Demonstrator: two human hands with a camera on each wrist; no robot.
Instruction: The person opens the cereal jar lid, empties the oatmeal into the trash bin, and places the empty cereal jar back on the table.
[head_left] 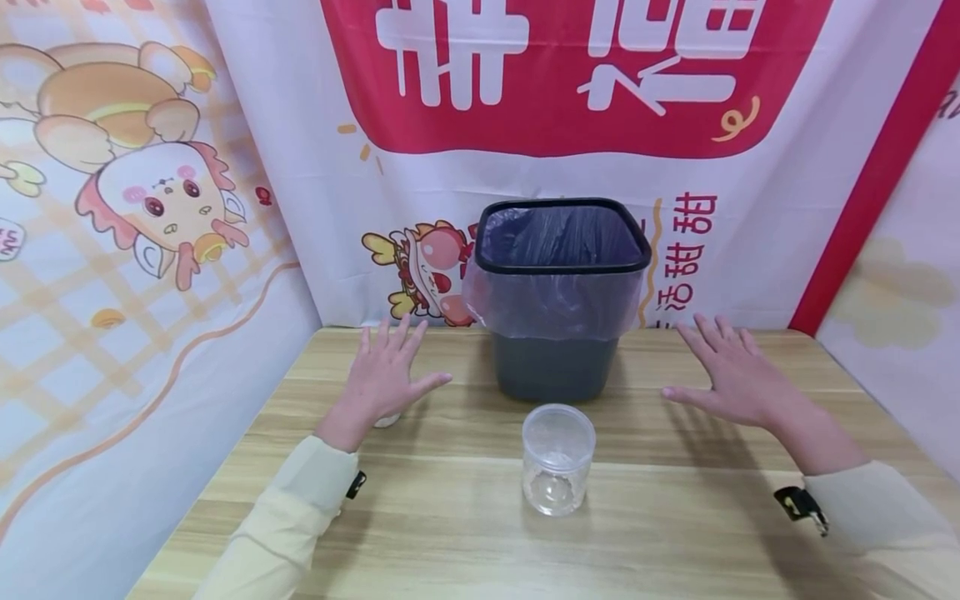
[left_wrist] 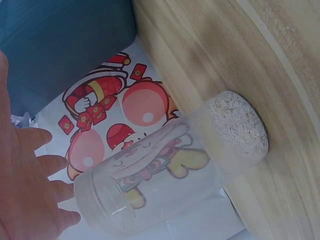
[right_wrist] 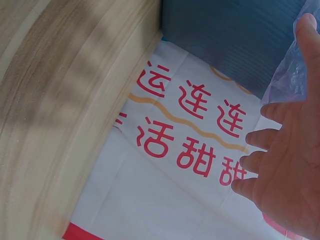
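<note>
My left hand [head_left: 381, 371] is held over the left side of the table with fingers spread and nothing in it. Just below it stands a tall clear jar [left_wrist: 150, 175], mostly hidden by the hand in the head view. Pale, flaky bits [left_wrist: 239, 125] fill the bottom of that jar. On the other side, my right hand [head_left: 738, 379] hovers above the table, its fingers apart and holding nothing. Between the hands, nearer to me, a second clear jar [head_left: 557, 458] stands upright on the wood.
A dark bin [head_left: 555, 367] lined with a translucent plastic bag [head_left: 558, 304] stands at the back middle of the wooden table [head_left: 450, 533]. Printed cloths hang behind the table [head_left: 420, 183] and along its left side [head_left: 247, 400].
</note>
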